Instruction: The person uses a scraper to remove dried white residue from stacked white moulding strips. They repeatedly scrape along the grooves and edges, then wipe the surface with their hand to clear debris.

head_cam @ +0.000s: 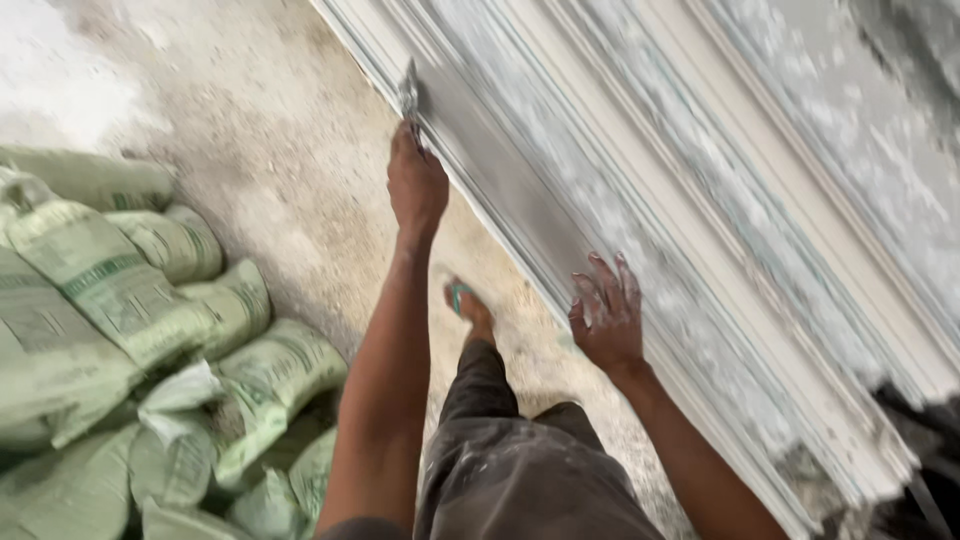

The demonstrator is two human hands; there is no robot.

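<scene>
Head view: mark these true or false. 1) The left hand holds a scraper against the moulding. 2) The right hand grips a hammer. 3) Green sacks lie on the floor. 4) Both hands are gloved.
1) True: the left hand holds a metal scraper to the white moulding.
2) False: the right hand rests open on the moulding.
3) True: green sacks are piled at the left.
4) False: both are bare.

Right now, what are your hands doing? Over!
Left hand grips a scraper against the long white moulding. Right hand open, resting on it. Green sacks lie alongside.
</scene>
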